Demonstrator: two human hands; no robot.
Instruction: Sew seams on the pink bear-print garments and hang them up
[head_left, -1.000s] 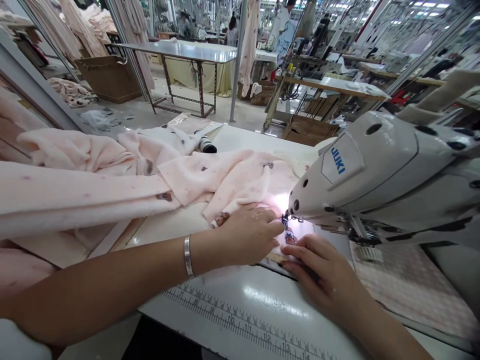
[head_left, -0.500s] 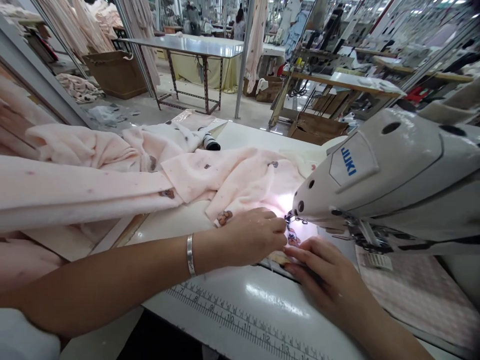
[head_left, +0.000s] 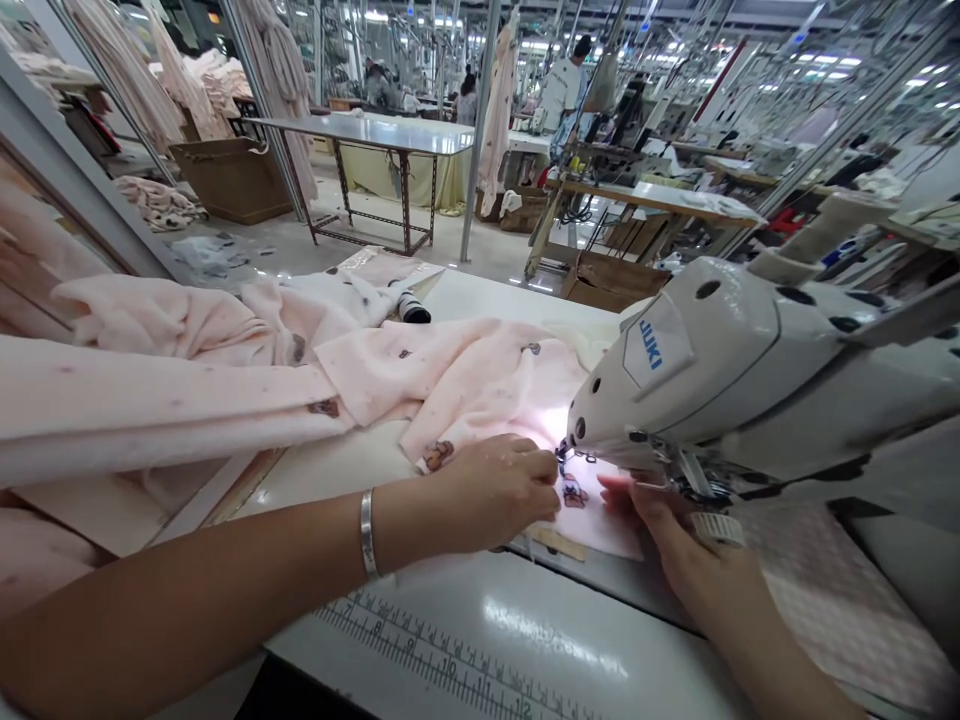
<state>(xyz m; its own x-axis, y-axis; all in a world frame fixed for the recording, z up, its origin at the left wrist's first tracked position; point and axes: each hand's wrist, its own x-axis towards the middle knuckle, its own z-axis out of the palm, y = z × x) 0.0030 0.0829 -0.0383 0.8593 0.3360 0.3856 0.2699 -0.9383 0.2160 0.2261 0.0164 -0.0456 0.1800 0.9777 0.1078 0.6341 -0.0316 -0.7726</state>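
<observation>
Pale pink fabric (head_left: pixel 495 370) with small bear prints lies bunched across the machine table, and its lit end runs under the needle area of a white JUKI sewing machine (head_left: pixel 720 350). My left hand (head_left: pixel 502 495), with a silver bracelet at the wrist, is closed on the fabric just left of the presser foot (head_left: pixel 562 455); its fingertips are curled and partly hidden. On the other side, my right hand (head_left: pixel 671 530) reaches beneath the machine head, fingers stretched towards the fabric's right edge beside a printed bear (head_left: pixel 575 492). Some of its fingers are hidden or blurred.
A printed ruler scale (head_left: pixel 442 660) runs along the table's front. A black-and-white striped roll (head_left: pixel 412 305) lies behind the fabric. Beyond are a metal-topped table (head_left: pixel 375 132), cardboard boxes (head_left: pixel 232 180), another workstation (head_left: pixel 660 195) and a standing person (head_left: pixel 566 90).
My right hand has moved away from my left fingertips, rightward and beneath the machine head, uncovering the bear print and fabric edge. My left hand keeps its place by the needle. The view has tilted up.
</observation>
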